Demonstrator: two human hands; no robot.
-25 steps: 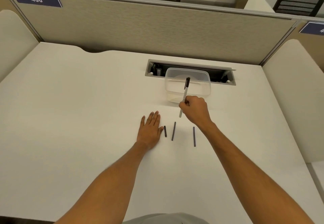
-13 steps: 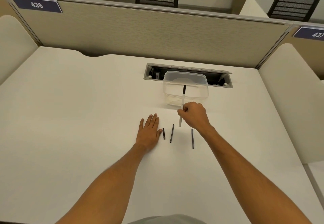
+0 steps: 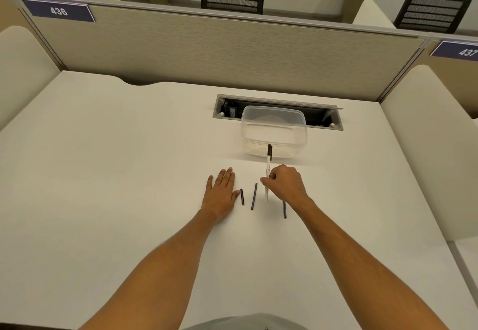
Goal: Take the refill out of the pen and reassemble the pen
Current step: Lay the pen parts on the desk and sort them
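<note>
My right hand (image 3: 284, 183) grips a white pen with a black cap (image 3: 268, 164), held almost upright with its lower tip close to the white desk (image 3: 129, 174). My left hand (image 3: 221, 192) lies flat on the desk, fingers apart, holding nothing. Three dark parts lie on the desk between and under the hands: a short black piece (image 3: 242, 196) beside my left thumb, a longer dark rod (image 3: 254, 196) in the middle, and another dark rod (image 3: 284, 209) partly hidden under my right wrist.
A clear plastic container (image 3: 274, 133) stands just beyond the pen, in front of a grey cable slot (image 3: 333, 120) in the desk. A beige partition (image 3: 207, 50) closes the far edge, with padded side panels left and right.
My right hand has brought the pen down and toward me, from in front of the container to just above the desk beside the middle rod. My left hand has stayed flat.
</note>
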